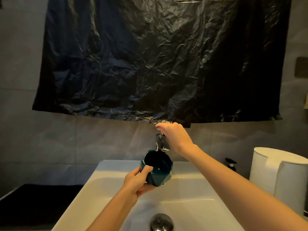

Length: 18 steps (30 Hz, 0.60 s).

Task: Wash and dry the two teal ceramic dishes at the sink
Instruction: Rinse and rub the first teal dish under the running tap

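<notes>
A teal ceramic bowl [157, 169] with faceted sides is held tilted over the white sink [103, 185], just under the chrome faucet [161, 142]. My left hand [137, 180] grips the bowl, thumb over its near rim and fingers beneath. My right hand [175, 137] reaches over the top of the faucet, fingers curved down on its handle. Only one teal dish is in view.
A round metal drain plug [162, 222] sits at the sink's bottom. A dark mat [33, 202] covers the counter at left. At right stand a white cylindrical container [281, 177] and a small black pump bottle [231, 164]. A black plastic sheet [158, 55] hangs on the wall above.
</notes>
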### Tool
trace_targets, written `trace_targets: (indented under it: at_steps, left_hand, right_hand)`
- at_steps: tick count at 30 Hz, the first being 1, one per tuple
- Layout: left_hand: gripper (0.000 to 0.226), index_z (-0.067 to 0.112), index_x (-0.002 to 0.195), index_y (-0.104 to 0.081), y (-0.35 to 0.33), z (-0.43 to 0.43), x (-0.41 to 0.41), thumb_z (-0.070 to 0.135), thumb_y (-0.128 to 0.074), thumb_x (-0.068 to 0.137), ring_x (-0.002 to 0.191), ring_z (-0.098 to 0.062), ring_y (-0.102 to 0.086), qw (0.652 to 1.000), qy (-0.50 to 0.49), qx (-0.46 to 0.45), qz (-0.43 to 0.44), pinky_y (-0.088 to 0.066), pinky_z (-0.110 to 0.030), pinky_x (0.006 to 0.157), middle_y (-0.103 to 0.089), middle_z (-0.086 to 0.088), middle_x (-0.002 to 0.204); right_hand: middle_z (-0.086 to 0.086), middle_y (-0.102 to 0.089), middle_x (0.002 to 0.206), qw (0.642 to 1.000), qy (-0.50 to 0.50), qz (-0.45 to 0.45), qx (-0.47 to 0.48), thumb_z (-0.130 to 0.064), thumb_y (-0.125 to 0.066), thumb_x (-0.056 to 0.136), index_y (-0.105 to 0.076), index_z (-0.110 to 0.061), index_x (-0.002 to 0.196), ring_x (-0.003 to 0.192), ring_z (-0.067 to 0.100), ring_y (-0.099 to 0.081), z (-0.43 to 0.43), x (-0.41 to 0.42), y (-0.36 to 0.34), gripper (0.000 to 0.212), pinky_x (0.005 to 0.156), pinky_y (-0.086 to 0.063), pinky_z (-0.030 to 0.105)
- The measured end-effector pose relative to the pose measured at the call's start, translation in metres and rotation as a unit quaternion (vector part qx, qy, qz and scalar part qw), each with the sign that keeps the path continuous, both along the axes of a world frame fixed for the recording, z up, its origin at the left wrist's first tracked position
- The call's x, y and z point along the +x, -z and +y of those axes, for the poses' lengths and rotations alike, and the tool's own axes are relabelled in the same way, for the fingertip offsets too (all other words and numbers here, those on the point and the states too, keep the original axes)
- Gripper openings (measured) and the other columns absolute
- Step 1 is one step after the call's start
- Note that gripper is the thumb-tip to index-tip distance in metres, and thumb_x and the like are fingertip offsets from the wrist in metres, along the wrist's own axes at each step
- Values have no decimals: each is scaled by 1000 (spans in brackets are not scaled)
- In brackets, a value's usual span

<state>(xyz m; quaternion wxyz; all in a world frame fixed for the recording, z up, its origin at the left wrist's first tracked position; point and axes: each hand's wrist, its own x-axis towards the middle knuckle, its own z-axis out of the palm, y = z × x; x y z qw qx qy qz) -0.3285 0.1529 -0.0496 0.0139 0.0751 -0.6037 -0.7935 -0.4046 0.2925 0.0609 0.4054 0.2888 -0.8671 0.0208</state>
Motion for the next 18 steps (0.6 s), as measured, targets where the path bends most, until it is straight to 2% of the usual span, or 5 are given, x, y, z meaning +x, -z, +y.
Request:
trace_targets:
  at_steps: [4,10,15,16,18]
  left_hand:
    - [29,13,114,-61,0,2,1,18,-66,86,94,-38,-65,1000,1,-13,-6,-58,-46,75,-60,-13,106]
    - [24,13,110,-61,-1,4,5,19,-64,88,91,-36,-66,999,18,-33,-7,-58,-44,75,-60,-13,108]
    - [30,11,115,-61,1,4,7,22,-64,87,93,-34,-65,999,19,-39,-21,-59,-42,69,-61,-14,114]
    - [32,11,117,-61,1,4,6,23,-64,87,93,-34,-65,999,16,-43,-23,-60,-42,68,-61,-14,114]
    - [35,12,120,-60,2,3,6,23,-64,88,95,-33,-64,998,10,-49,-23,-60,-42,68,-62,-14,114]
  right_hand:
    - [2,-67,118,999,13,-19,-24,0,-68,84,-56,-22,129,105,23,-65,-1,-7,-6,52,85,-55,35]
    - [7,-67,118,995,-6,-58,-79,-21,-50,98,-59,-18,127,105,24,-63,-3,0,-13,30,88,-53,36]
    - [-5,-44,144,959,-127,-170,-187,-22,-56,95,-42,-23,142,130,7,-42,12,26,2,49,107,-35,24]
    - [-7,-47,141,949,-146,-152,-236,-18,-57,94,-46,-22,139,127,4,-43,19,34,13,46,106,-37,22]
    - [-8,-63,115,937,-148,-86,-306,-9,-55,93,-63,-20,115,104,2,-57,36,51,44,25,92,-50,23]
